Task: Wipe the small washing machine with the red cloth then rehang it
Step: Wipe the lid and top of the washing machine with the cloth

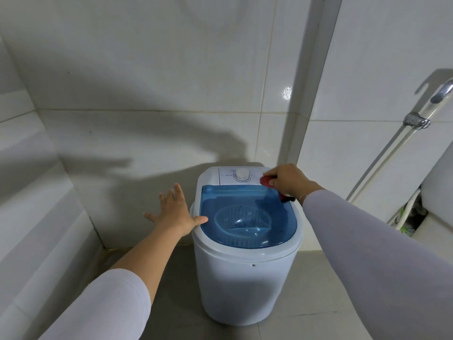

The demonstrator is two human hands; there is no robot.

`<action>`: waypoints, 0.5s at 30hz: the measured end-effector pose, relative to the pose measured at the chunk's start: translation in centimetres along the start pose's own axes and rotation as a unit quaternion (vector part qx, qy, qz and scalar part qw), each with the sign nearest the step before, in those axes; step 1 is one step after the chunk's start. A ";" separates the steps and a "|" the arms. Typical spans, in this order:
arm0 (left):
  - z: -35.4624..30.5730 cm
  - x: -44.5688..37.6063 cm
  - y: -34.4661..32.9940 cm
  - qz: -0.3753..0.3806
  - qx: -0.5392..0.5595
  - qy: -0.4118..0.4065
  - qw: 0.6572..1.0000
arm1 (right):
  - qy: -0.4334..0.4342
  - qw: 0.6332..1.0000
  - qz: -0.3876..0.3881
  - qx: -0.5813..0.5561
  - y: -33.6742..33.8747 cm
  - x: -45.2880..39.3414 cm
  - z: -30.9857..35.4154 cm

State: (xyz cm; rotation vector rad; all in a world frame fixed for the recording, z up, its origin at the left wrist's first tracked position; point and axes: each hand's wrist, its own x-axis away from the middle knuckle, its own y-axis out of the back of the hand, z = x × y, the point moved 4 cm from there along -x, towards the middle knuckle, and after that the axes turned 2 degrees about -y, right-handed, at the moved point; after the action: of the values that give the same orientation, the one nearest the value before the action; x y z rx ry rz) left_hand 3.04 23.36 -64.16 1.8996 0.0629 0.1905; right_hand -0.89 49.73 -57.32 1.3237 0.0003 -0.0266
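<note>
Head view shows my right hand (pixel 288 179) bunched around the red cloth (pixel 266 180), grip pinching it against the far right corner of the washer (pixel 245 241), just right of the dial (pixel 242 174), so the wad presses flat on the control panel. My left hand (pixel 175 212) is spread wide, thumb touching the washer's left rim beside the blue lid (pixel 247 217), probably to steady the light tub. Wiping looks barely begun; no hanging spot shows.

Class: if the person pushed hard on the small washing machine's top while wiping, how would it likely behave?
The washing machine looks like light plastic, standing free on smooth floor tiles, so it might slide. Its upright shape could rock; the left hand at its rim probably steadies it.
</note>
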 end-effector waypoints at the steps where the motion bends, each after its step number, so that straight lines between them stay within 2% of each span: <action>1: 0.1 0.2 -0.1 0.010 0.012 0.001 1.000 | 0.016 1.000 -0.004 -0.011 0.3 -0.1 1.5; 5: 0.9 1.1 -0.9 0.049 0.041 0.012 0.998 | 0.091 0.995 0.004 -0.042 -0.1 0.5 8.1; 9: 1.3 0.9 -1.4 0.058 0.081 0.011 0.995 | 0.168 0.985 0.036 0.000 -3.3 1.1 13.5; 15: 1.2 0.7 -1.2 0.062 0.053 -0.004 0.997 | 0.188 0.975 0.089 0.083 -6.5 1.0 15.1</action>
State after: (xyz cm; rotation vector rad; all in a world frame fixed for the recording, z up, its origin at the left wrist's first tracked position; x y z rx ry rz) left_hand 3.98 22.78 -65.60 2.0106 -0.0510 0.2679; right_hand -0.30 33.50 -59.92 1.4749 0.2036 0.3842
